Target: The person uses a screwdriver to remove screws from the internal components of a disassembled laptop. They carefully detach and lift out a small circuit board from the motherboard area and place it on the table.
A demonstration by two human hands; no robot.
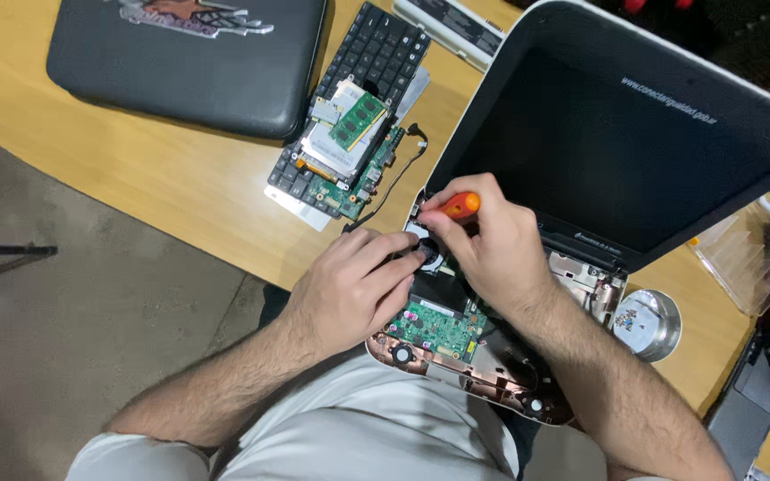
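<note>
Head view, right hand [492, 245] grip holding orange screwdriver [461, 206], left hand [354, 285] fingers pinched on fan [427, 256], table edge near

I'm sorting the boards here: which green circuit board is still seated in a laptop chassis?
The green board under the left hand, inside the opened laptop. The others lie loose on the detached keyboard.

I see my right hand [483, 236] gripping an orange-handled screwdriver [459, 206] over the opened laptop [528, 267] while my left hand [354, 285] steadies its small fan [427, 254] beside the green circuit board [438, 328].
</note>
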